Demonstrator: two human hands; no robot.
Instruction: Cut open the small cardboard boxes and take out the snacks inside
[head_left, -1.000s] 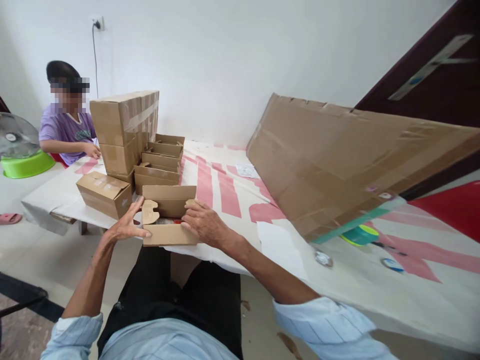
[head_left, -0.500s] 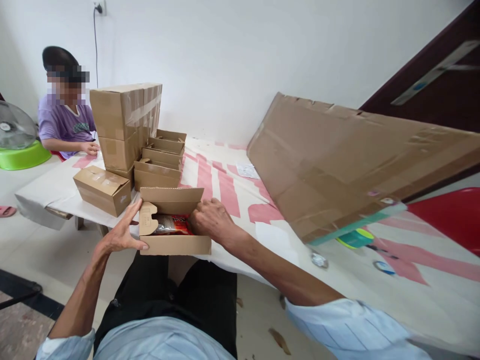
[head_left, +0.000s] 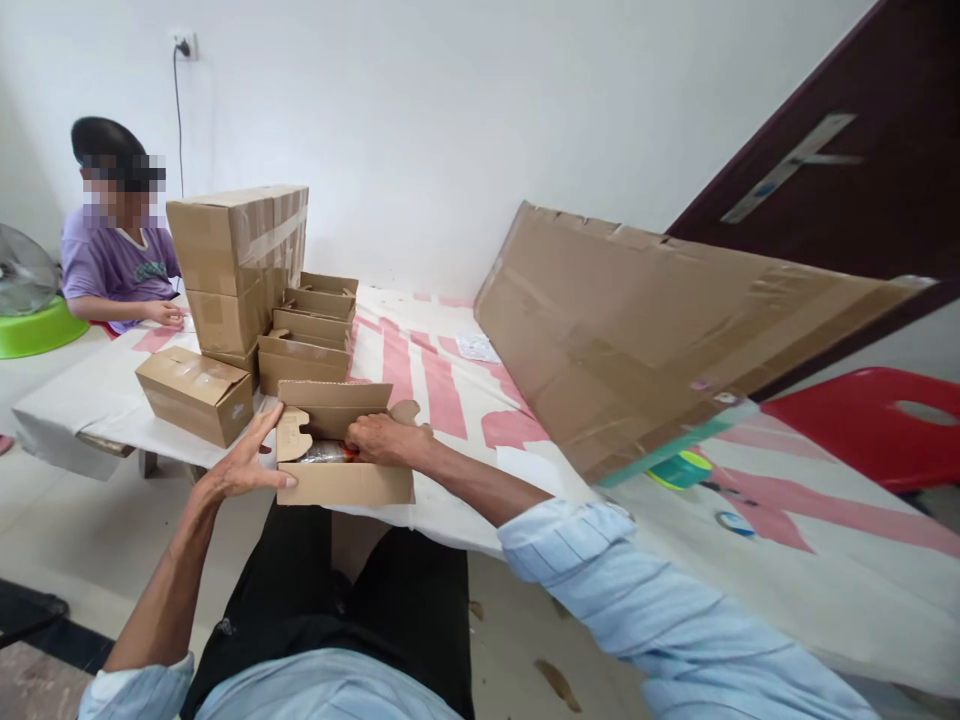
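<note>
A small open cardboard box point(head_left: 341, 483) sits at the near edge of the table, its lid standing up behind it. A shiny packet point(head_left: 324, 452) with red print lies inside. My left hand point(head_left: 241, 463) rests open against the box's left side, thumb on the front corner and fingers by the left flap. My right hand point(head_left: 382, 438) reaches into the box from the right, fingers curled down onto the packet. Whether it grips the packet is hidden.
Behind stand a row of open small boxes point(head_left: 304, 352), a closed small box point(head_left: 193, 394), and a stack of taped cartons point(head_left: 234, 262). A big flat cardboard sheet point(head_left: 652, 330) leans over the table's right. Tape rolls point(head_left: 679, 470) lie beneath it. A person in a purple shirt point(head_left: 116, 262) sits at far left.
My right hand has moved from the box's right edge down into the box onto the packet. The left hand stays at the left side. The view shifted slightly.
</note>
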